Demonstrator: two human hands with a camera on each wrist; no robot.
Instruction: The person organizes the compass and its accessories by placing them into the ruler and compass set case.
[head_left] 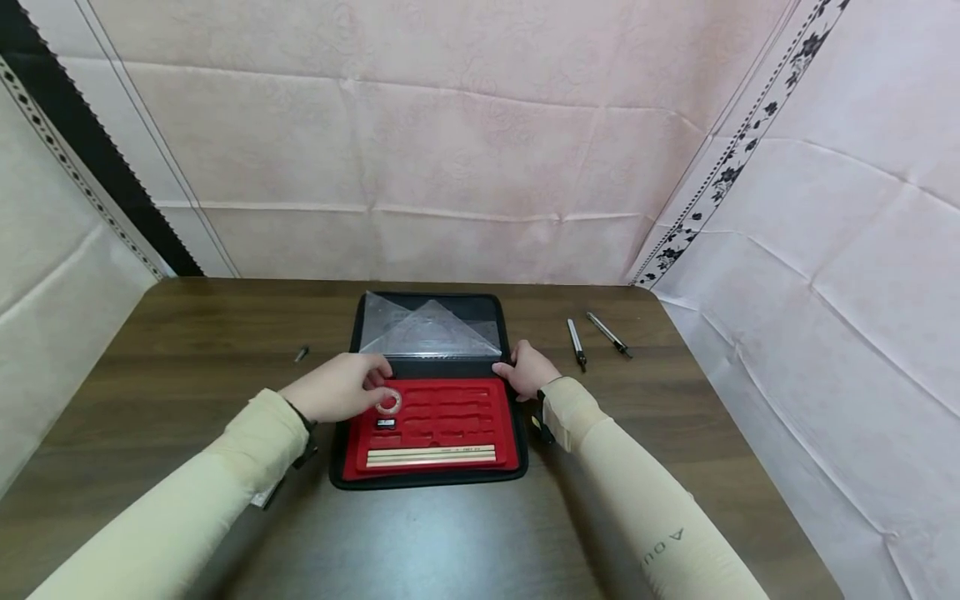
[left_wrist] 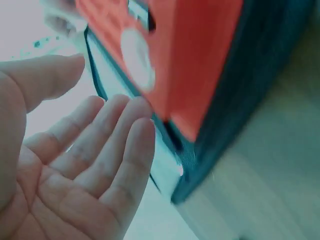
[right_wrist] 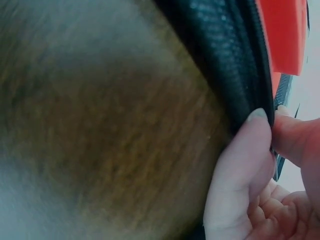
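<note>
A black zip case (head_left: 431, 482) lies spread on the table, its lid half toward the far side. Clear set squares (head_left: 438, 335) sit in the lid. In the near half is a red tray (head_left: 480, 404) with a white ring-shaped item (left_wrist: 136, 55), a small dark block (head_left: 386, 424) and pale pencils (head_left: 431, 457). My left hand (head_left: 347, 388) is at the tray's far left corner; in its wrist view the fingers are extended and hold nothing. With thumb and fingers my right hand (head_left: 529, 370) pinches the case's zipped edge (right_wrist: 260, 65) on the right, near the fold.
Two slim metal instruments, one (head_left: 576, 344) beside the other (head_left: 609, 335), lie right of the case. A small dark piece (head_left: 302, 354) is on the left of the wooden table (head_left: 420, 550). Light patterned cloth (head_left: 450, 167) hangs behind and at both sides.
</note>
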